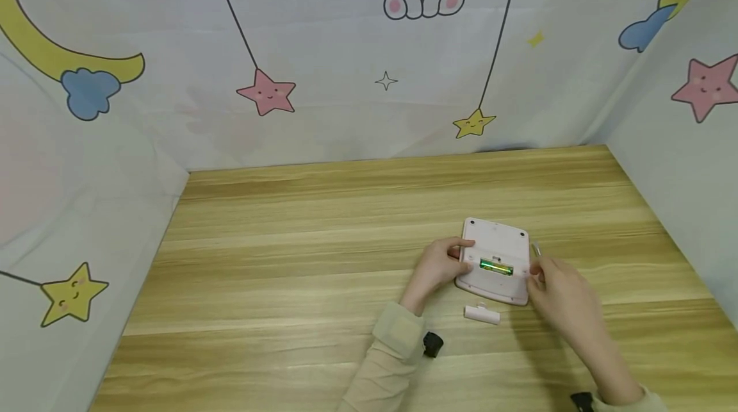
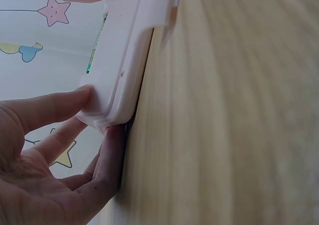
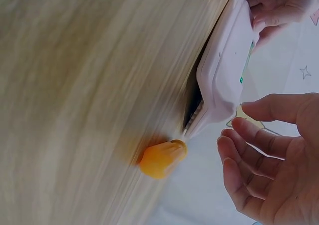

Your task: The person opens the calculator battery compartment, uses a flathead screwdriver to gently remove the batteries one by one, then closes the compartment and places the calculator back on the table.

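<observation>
A pale pink calculator (image 1: 494, 242) lies face down and slightly tilted on the table, its battery slot uncovered. Inside the slot sits a green and gold battery (image 1: 496, 267). My left hand (image 1: 436, 267) grips the calculator's left edge, thumb on the back and fingers at the side and underneath. By the right edge is my right hand (image 3: 274, 160), its fingers loosely bent with nothing between them. The small pink battery cover (image 1: 482, 314) lies on the wood in front of the calculator.
A tool with an orange handle (image 3: 162, 159) lies on the table just right of the calculator, mostly hidden behind the right hand in the head view. The wooden table (image 1: 277, 271) is bordered by white printed cloth (image 1: 346, 123) at the back and sides.
</observation>
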A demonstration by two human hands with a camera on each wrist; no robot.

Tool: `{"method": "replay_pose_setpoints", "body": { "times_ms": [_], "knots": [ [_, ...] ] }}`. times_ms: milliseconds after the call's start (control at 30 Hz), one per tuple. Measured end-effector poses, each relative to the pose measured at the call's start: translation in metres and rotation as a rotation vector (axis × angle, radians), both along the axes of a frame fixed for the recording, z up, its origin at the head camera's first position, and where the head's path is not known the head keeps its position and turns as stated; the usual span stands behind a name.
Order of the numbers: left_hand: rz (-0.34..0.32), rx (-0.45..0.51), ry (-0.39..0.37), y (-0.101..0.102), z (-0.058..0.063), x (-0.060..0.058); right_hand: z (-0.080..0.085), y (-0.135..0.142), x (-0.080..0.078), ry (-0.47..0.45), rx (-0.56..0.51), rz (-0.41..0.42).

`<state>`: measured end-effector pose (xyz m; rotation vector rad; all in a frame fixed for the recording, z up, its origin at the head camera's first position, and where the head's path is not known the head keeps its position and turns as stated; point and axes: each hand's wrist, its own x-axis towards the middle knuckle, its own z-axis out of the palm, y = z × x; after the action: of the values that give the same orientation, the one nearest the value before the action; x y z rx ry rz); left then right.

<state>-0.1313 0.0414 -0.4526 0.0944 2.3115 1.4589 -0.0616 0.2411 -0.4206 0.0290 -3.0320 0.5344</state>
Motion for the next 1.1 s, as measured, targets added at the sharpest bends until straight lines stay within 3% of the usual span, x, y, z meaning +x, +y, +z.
{"method": "replay_pose_setpoints", "body": {
  "times_ms": [233, 467, 1100],
  "knots": [
    [-0.004, 0.008, 0.007, -0.001, 0.0, 0.0, 0.001, 0.007, 0.0, 0.012, 0.009, -0.001],
    [-0.007, 0.018, 0.002, -0.001, -0.001, 0.001, 0.0, 0.015, -0.001, -0.089, 0.032, -0.013],
    [-0.016, 0.018, 0.011, -0.001, 0.0, 0.0, -0.001, 0.03, -0.008, -0.242, 0.058, -0.022]
  ]
}}
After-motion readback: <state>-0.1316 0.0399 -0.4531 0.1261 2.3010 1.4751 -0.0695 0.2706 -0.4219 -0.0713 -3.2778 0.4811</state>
